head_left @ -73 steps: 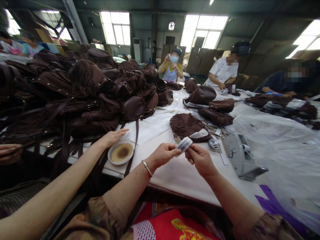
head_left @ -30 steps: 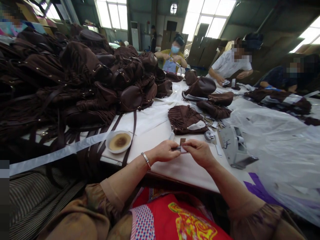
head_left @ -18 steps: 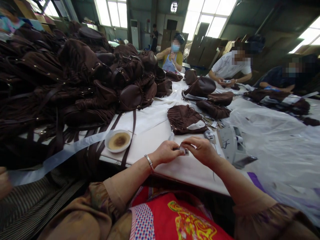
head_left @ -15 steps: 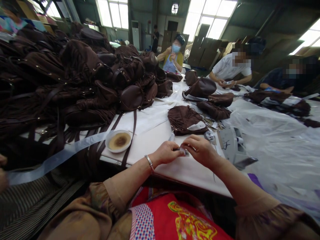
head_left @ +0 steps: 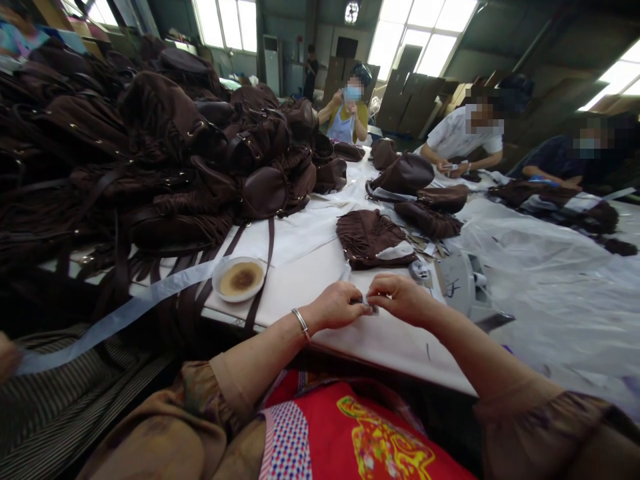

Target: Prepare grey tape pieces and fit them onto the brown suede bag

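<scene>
Over the white tabletop (head_left: 300, 287) my two hands meet at a small whitish piece (head_left: 369, 308), too small to name exactly. My left hand (head_left: 337, 305), with a silver bracelet at its wrist, is closed in a pinch on it. From the other side my right hand (head_left: 397, 298) pinches at the same piece, its fingers bent and the tips pressed together. Just beyond my hands lies a dark brown fringed bag (head_left: 373, 237) with a white patch of material on it. A shallow white bowl (head_left: 239, 279) with yellowish and brown contents stands to the left.
Dark brown bags (head_left: 165, 153) form a large heap on the left, their straps hanging over the table edge. More brown bags (head_left: 403, 175) lie farther back. A tape dispenser (head_left: 463, 287) and clear plastic sheeting (head_left: 545, 287) are at right. Co-workers (head_left: 467, 137) sit opposite; another person's hand (head_left: 7, 357) holds a translucent strip (head_left: 115, 317).
My right hand has shifted slightly, its fingers now a little apart from my left hand's. The hand at far left has moved slightly lower. The view has shifted a little.
</scene>
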### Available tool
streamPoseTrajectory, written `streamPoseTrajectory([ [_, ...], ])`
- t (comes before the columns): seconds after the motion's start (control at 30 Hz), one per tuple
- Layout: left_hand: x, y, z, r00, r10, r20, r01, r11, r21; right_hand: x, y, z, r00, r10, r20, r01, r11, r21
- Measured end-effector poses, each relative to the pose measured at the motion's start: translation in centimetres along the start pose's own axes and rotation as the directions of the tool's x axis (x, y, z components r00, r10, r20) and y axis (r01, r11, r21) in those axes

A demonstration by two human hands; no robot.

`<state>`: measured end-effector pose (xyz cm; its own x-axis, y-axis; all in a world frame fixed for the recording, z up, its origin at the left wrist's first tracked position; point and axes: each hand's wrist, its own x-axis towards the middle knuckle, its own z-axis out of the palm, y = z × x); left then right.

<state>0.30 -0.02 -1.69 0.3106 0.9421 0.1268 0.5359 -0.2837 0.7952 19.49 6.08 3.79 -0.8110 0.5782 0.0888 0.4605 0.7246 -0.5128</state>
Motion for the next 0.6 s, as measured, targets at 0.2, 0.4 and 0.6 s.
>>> streamPoseTrajectory([
  [0.2, -0.3, 0.0, -0.1, 0.998, 0.059, 0.004, -0.059, 0.987, 0.150, 0.9, -0.2, 0.2, 0.997, 0.028, 0.070, -0.025, 0.998, -0.051],
  [0.4, -0.5, 0.0, -0.4, 0.996, -0.038, 0.079, 0.020, 0.976, 0.216, -0.2, -0.8, 2.0, 0.992, -0.098, -0.085, 0.060, 0.927, -0.369],
  [0.6, 0.2, 0.7, -0.7, 0.989, -0.076, 0.129, 0.054, 0.986, 0.160, -1.7, -0.9, 3.1, 0.941, -0.311, -0.132, 0.159, 0.753, -0.639],
])
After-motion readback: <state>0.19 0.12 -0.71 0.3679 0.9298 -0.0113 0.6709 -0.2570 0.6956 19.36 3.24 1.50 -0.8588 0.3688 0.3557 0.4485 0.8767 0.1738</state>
